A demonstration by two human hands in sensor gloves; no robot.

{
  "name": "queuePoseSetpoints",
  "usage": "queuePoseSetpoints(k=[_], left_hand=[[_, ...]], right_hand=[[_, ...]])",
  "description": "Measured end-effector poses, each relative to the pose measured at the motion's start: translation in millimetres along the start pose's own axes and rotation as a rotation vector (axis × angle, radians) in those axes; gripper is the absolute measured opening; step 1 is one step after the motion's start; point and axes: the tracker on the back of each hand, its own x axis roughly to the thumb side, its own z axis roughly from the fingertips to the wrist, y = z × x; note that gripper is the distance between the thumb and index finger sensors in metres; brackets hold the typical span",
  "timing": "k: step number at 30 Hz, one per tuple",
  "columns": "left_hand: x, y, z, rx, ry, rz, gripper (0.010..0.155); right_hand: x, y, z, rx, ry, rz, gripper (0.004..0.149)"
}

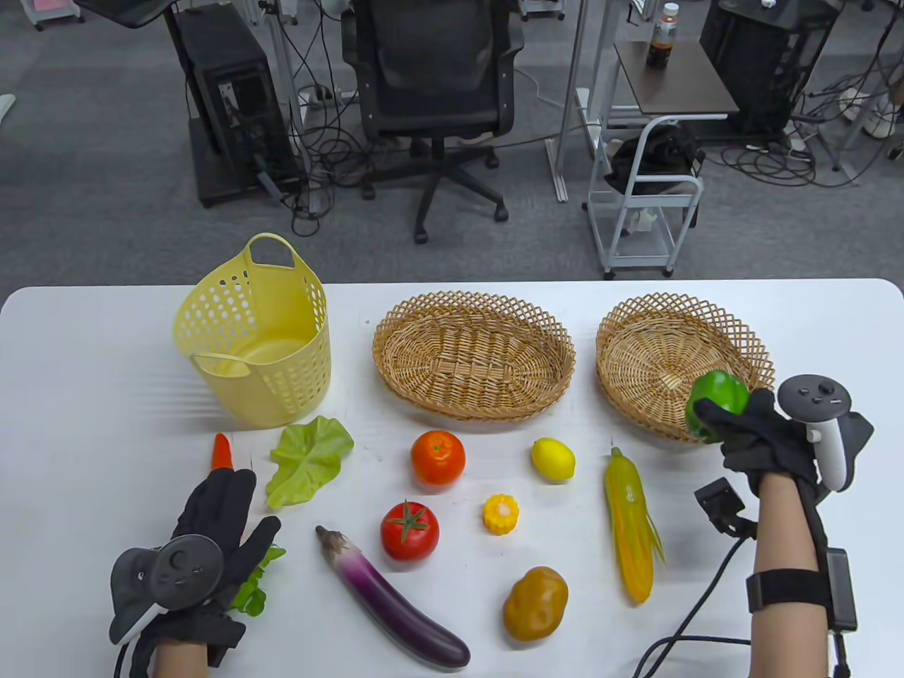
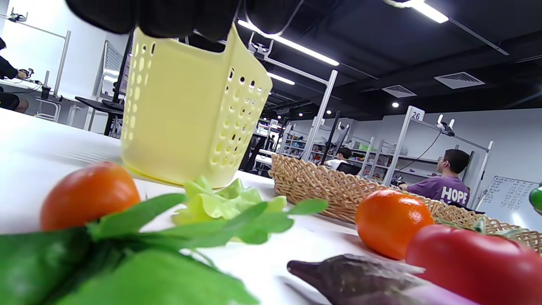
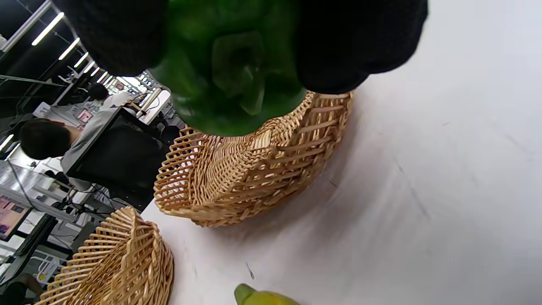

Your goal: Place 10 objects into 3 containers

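While laid flat over the carrot (image 1: 222, 452) at the near left of the white table (image 1: 85, 395): left hand (image 1: 212, 526) spread, fingers stretched out and not curled round anything; orange tip of the carrot visible beyond the fingertips, green top beside the wrist.

Nearest row, left to right: purple eggplant (image 1: 395, 607) lying on a slant, stem end toward the left hand; brown potato (image 1: 535, 604) just right of its rounded end.

Next row: red tomato (image 1: 409, 531), upright with calyx on top; short yellow corn piece (image 1: 501, 513) near it; long corn cob (image 1: 631, 526) in its husk, lying lengthwise, well to the right.

Farther back: lettuce leaf (image 1: 307, 459) just beside the left fingertips; orange (image 1: 438, 458) directly behind the tomato; lemon (image 1: 553, 459) behind the corn piece. All apart from one another.

At the right: right hand (image 1: 763, 438) raised, fingers clamped round the green pepper (image 1: 717, 402), held over the near rim of the round wicker basket (image 1: 614, 318); in the right wrist view, pepper (image 3: 230, 63) gripped between gloved fingers (image 3: 360, 42), above the basket's edge (image 3: 254, 178).

Farthest row: yellow perforated plastic basket (image 1: 282, 395) upright at left, just behind the lettuce; oval wicker basket (image 1: 385, 332) in the middle; round wicker basket at right. Nothing seen resting inside any of the three.
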Motion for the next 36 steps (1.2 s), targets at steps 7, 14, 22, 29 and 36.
queuePoseSetpoints(k=[7,14,22,29,36], left_hand=[[-3.4,-2.6,-2.0,-0.073,0.062,-0.1,0.074],[-7.2,-4.0,-2.8,-0.108,0.097,-0.113,0.073],[-6.5,-5.4,-2.8,-0.116,0.089,-0.101,0.073],[-5.8,-8.7,-3.7,-0.143,0.074,-0.065,0.073],[-4.5,-2.5,-0.9,-0.071,0.036,-0.065,0.07]], right_hand=[[19.5,6.3,-26.9,0.005,0.042,0.067,0.101],[21.8,21.5,-40.2,0.012,0.104,0.122,0.098],[21.7,15.5,-24.3,-0.027,0.066,0.144,0.094],[2.2,5.7,19.1,0.02,-0.006,0.247,0.091],[-19.2,24.4,68.4,0.175,-0.078,0.325,0.09]])
